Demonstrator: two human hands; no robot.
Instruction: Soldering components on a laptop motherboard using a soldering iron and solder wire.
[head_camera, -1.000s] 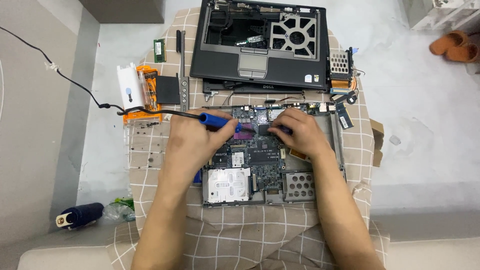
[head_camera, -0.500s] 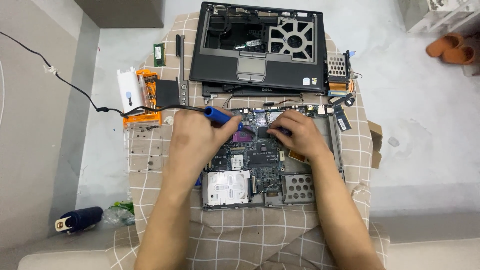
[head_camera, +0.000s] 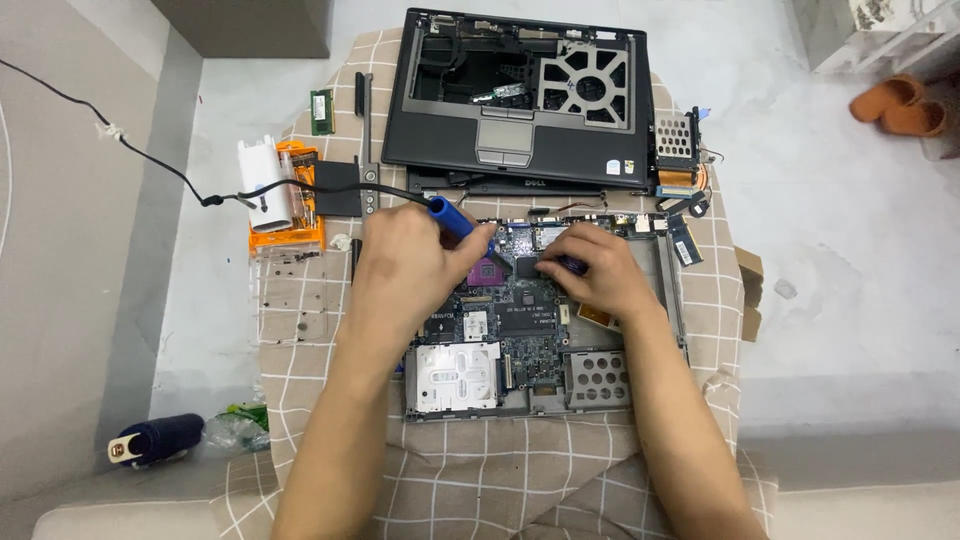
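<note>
Hands (head_camera: 420, 265) shifted; iron (head_camera: 455, 218) gripped left.

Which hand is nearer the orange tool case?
Left. The left hand lies just right of the orange tool case; the right hand is farther right, over the motherboard.

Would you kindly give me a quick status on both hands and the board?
Left hand grips blue-handled corded tool. Right hand rests on motherboard, fingers by the tool tip. Nothing blocking.
</note>
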